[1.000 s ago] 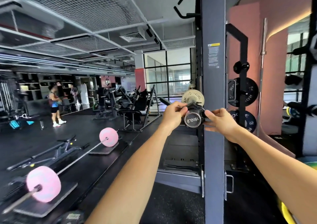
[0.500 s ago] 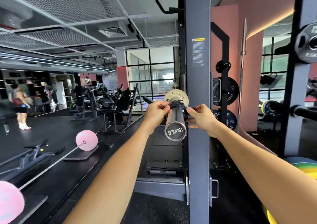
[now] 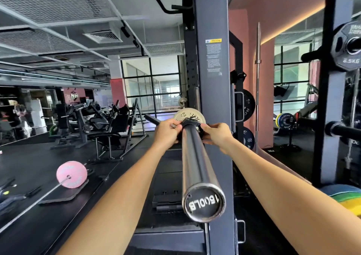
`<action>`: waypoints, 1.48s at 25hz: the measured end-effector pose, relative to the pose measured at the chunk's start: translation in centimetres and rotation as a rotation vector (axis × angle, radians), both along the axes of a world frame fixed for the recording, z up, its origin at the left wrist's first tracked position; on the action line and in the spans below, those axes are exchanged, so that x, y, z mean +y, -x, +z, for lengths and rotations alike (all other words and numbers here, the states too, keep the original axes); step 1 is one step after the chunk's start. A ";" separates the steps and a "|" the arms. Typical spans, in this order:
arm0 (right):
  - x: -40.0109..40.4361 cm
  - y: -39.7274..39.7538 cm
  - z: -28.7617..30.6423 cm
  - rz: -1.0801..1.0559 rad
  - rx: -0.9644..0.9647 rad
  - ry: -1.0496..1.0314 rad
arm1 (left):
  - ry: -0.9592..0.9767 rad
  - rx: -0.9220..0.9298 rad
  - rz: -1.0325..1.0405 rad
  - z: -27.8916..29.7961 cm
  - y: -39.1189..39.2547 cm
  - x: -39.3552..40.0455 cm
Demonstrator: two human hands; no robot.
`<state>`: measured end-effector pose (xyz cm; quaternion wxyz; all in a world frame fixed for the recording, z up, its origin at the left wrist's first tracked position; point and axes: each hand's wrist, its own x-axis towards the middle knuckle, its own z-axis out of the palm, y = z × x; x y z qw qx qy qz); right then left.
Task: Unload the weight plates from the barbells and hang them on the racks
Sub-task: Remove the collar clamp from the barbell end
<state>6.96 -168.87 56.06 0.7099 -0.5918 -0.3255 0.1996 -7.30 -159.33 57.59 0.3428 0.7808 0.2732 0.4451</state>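
Observation:
A chrome barbell sleeve points straight at me, its end cap marked 1500LB. A small silver weight plate sits far down the sleeve, with a black collar clamp in front of it. My left hand pinches the clamp's left side and my right hand pinches its right side. The bar rests on the dark rack upright. Black plates hang on rack pegs behind the upright.
A second barbell with a pink plate lies on the floor at left. A 2.5 kg plate hangs on a rack at right, with coloured plates low right. Benches and machines fill the middle distance.
My head has moved closer and lower along the bar, so the sleeve end now looms large. Both hands stay on the collar clamp.

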 end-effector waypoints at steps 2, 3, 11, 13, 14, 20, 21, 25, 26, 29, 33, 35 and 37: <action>1.6 -1.2 -0.1 -0.019 -0.005 0.017 | 0.010 0.002 -0.002 0.2 -1.2 1.4; 2.2 -1.6 -0.1 -0.028 -0.009 0.026 | 0.012 0.002 -0.003 0.2 -1.7 2.0; 4.4 -3.3 0.6 -0.088 -0.141 0.123 | 0.011 -0.021 0.029 0.0 -4.0 4.9; 4.1 -3.3 0.9 -0.135 -0.226 0.170 | 0.004 -0.018 0.036 0.1 -3.9 5.1; 4.0 -3.2 1.0 -0.171 -0.273 0.190 | -0.008 -0.009 0.044 0.1 -3.9 5.2; 3.8 -2.9 2.2 -0.300 -0.472 0.142 | 0.012 -0.001 0.028 0.2 -4.0 5.5; 3.9 -2.6 2.6 -0.313 -0.456 0.110 | 0.014 0.001 0.032 0.1 -4.0 5.6; 4.8 -1.5 4.1 -0.309 -0.631 0.116 | 0.011 0.003 0.045 0.0 -4.0 5.5; 4.9 -1.4 4.4 -0.306 -0.722 0.159 | 0.011 0.001 0.047 -0.1 -4.0 5.5; 4.6 -1.3 5.3 -0.209 -0.852 0.270 | 0.018 -0.004 0.047 -0.1 -4.0 5.5; 4.9 -1.1 5.5 0.008 -0.936 0.424 | 0.022 0.005 0.038 0.2 -3.8 5.2; 4.8 -0.8 5.2 0.066 -0.918 0.412 | 0.031 0.024 0.016 0.4 -3.5 5.1; 4.3 -0.8 4.8 0.016 -0.858 0.343 | 0.119 0.037 -0.054 0.9 -3.2 4.9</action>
